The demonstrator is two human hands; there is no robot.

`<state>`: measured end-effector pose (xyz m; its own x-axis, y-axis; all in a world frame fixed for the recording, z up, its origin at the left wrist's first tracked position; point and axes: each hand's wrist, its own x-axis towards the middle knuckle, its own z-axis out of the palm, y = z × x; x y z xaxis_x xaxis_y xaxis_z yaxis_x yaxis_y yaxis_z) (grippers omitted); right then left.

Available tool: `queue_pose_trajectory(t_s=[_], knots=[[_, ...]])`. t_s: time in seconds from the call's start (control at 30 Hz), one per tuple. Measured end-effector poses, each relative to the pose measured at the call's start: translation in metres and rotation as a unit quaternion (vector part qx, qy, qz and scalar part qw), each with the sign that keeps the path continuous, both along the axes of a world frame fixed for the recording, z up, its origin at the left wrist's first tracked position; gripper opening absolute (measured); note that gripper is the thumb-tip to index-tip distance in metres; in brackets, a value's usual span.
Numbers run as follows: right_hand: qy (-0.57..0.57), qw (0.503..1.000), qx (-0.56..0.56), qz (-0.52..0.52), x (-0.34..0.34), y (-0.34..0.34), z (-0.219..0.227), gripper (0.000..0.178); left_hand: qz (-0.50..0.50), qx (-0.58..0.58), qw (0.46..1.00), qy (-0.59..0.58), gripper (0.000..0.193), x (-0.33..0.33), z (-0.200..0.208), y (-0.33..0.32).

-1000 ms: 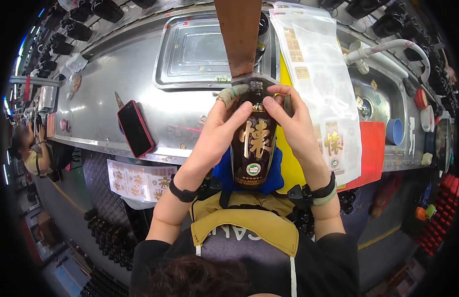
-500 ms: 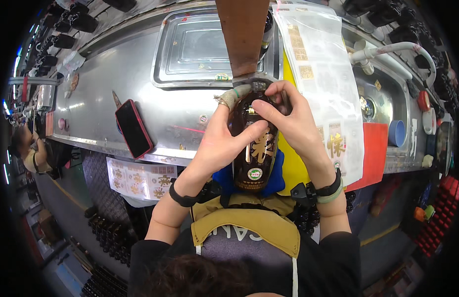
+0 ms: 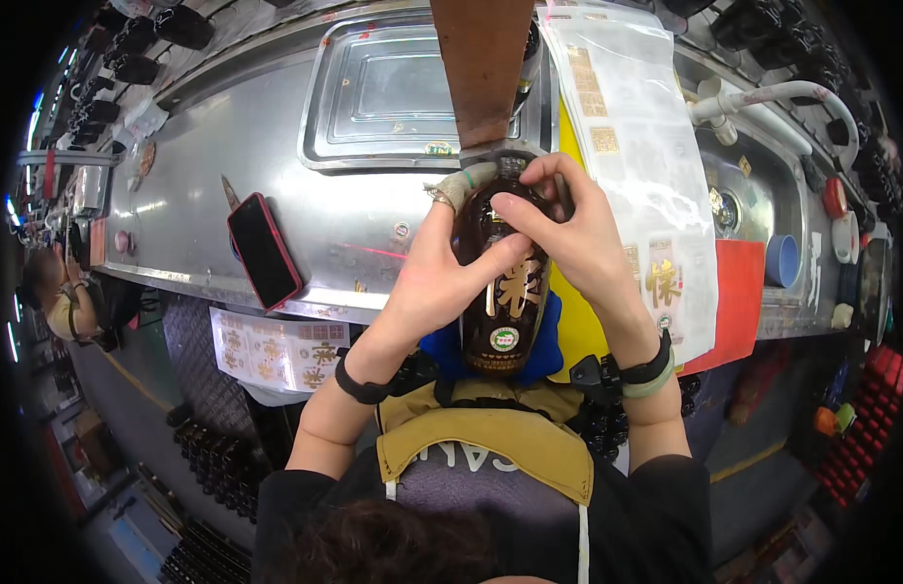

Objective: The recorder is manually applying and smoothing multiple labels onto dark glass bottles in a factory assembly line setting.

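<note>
A dark glossy bottle with gold characters and a small green-and-white round sticker lies tilted in front of me, its neck pointing away. My left hand is wrapped round its left side, thumb laid across the gold lettering. A cloth finger cover sits on a left fingertip near the neck. From the right, my right hand grips the bottle's shoulder, thumb pressed on a small gold mark there and fingers curled beside the neck. Blue cloth shows under the bottle's base.
Right of the bottle lie clear sheets of gold transfers and a red sheet, beside a sink with a blue cup. Left are a phone and a metal tray. A brown post rises beyond the bottle.
The bottle has shifted and turned slightly under my hands, its lettering now a little further right. Both hands keep nearly the same grip.
</note>
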<state>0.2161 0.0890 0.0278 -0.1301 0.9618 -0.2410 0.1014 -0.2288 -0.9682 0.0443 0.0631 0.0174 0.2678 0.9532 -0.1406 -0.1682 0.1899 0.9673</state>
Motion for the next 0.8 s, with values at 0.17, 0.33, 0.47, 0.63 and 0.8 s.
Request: queue_pose_trajectory(t_s=[0.17, 0.33, 0.47, 0.63, 0.8], knots=[[0.033, 0.999, 0.003, 0.003, -0.002, -0.001, 0.002, 0.039, 0.0, 0.017, 1.0, 0.002, 0.064, 0.0, -0.001, 0.001], [0.023, 1.0, 0.016, -0.003, 0.001, -0.001, -0.003, 0.036, -0.001, 0.017, 1.0, 0.013, 0.064, 0.0, -0.001, 0.0], [0.089, 0.995, -0.02, -0.025, 0.004, -0.001, -0.01, 0.033, 0.005, 0.013, 1.0, 0.001, 0.064, 0.0, -0.002, 0.0], [0.056, 0.998, 0.023, -0.031, 0.004, -0.005, -0.013, 0.032, -0.001, 0.013, 1.0, 0.002, 0.065, 0.0, 0.0, 0.0], [0.127, 0.99, -0.003, -0.054, 0.009, -0.01, -0.008, 0.028, 0.006, -0.027, 0.999, -0.039, 0.059, -0.004, 0.006, 0.004]])
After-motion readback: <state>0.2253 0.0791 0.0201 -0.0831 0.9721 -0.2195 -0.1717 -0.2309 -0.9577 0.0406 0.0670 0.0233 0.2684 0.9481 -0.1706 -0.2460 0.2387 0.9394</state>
